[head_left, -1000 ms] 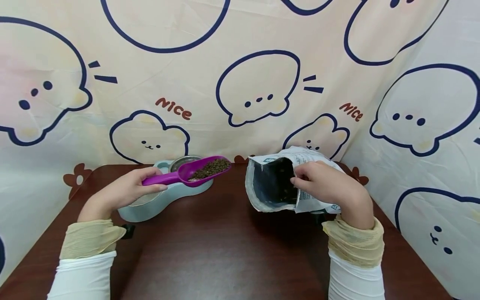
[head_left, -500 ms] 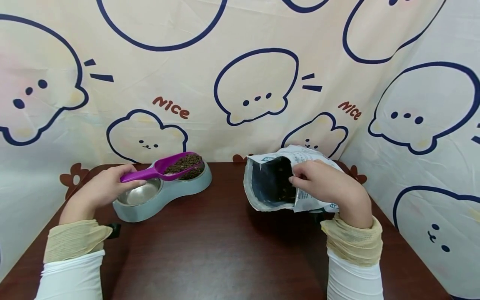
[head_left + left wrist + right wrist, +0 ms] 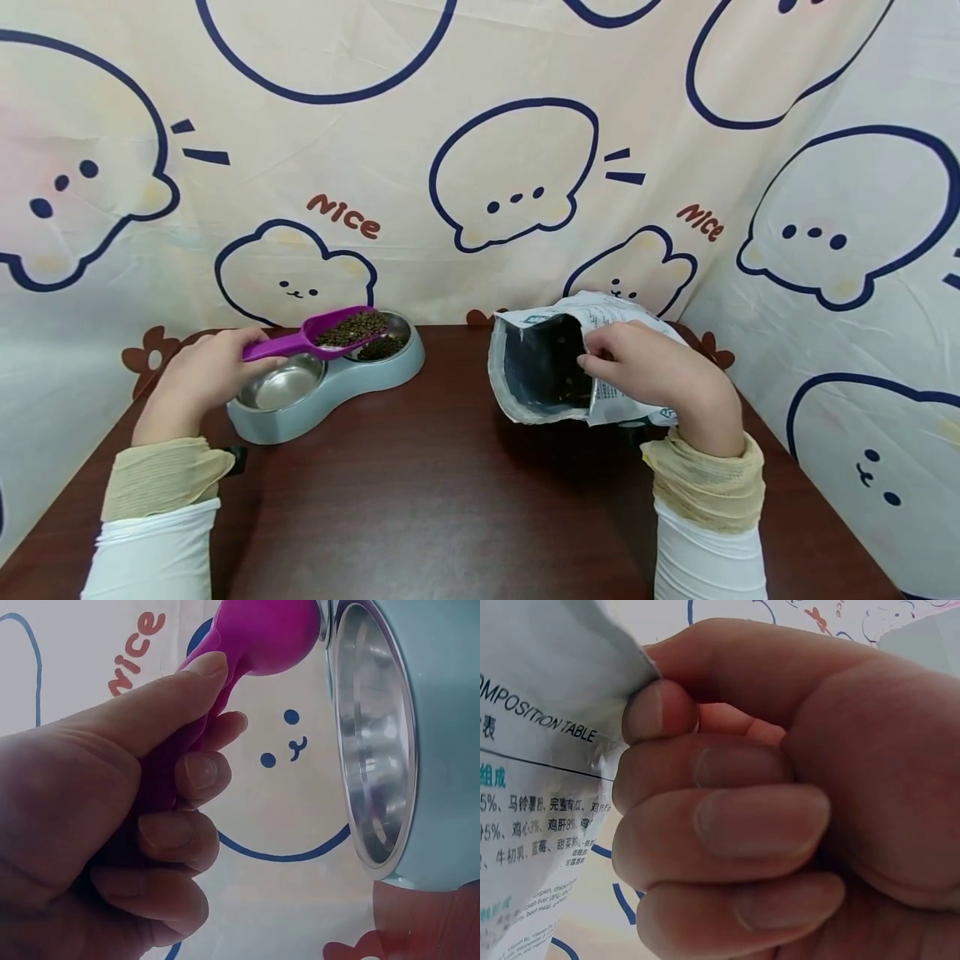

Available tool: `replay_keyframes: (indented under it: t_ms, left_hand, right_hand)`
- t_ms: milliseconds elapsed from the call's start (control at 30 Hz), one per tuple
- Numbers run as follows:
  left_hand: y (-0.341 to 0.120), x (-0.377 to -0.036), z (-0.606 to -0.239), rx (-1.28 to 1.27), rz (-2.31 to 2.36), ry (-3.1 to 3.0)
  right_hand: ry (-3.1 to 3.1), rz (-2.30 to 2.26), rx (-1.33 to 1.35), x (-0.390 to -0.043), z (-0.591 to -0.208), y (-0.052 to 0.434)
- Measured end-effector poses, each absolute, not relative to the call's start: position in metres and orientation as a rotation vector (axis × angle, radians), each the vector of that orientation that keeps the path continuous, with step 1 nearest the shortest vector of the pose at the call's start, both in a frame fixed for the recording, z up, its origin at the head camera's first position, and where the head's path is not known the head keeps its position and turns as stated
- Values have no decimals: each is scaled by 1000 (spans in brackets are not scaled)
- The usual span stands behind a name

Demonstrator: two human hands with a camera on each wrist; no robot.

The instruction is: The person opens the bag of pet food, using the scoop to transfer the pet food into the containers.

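My left hand (image 3: 206, 375) grips the handle of a purple scoop (image 3: 274, 634), with thumb and fingers curled round it. Brown kibble (image 3: 351, 328) fills the scoop, whose tip overlaps the far steel bowl of a pale blue double pet feeder (image 3: 360, 382). More kibble (image 3: 381, 348) lies in that far bowl. The near steel bowl (image 3: 375, 742) shows bare metal. On the right, my right hand (image 3: 648, 367) pinches the edge of a white printed pet food bag (image 3: 547, 772) between thumb and fingers. The bag's dark mouth (image 3: 543, 362) gapes to the left.
A dark brown wooden table (image 3: 442, 492) bears the feeder at the back left and the bag at the back right. Cream cloth (image 3: 405, 183) with cartoon bears hangs behind and along both sides of the tabletop.
My left hand has carried the loaded scoop left from beyond the feeder's right end, back over the far bowl, exposing both bowls more. My right hand and the bag have stayed put.
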State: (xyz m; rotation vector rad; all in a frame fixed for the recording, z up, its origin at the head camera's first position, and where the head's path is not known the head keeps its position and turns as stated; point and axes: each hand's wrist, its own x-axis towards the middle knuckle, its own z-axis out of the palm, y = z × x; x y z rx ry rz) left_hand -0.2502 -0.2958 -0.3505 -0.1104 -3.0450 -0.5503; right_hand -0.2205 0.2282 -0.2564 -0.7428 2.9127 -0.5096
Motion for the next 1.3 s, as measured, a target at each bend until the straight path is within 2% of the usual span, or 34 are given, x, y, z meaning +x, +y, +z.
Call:
replay_keyframes:
  t_ms: [1300]
  left_hand:
    - [-281,-248,-347,-16,-441,-3012]
  right_hand:
    - [2912,-477,-744,-222,-257,227]
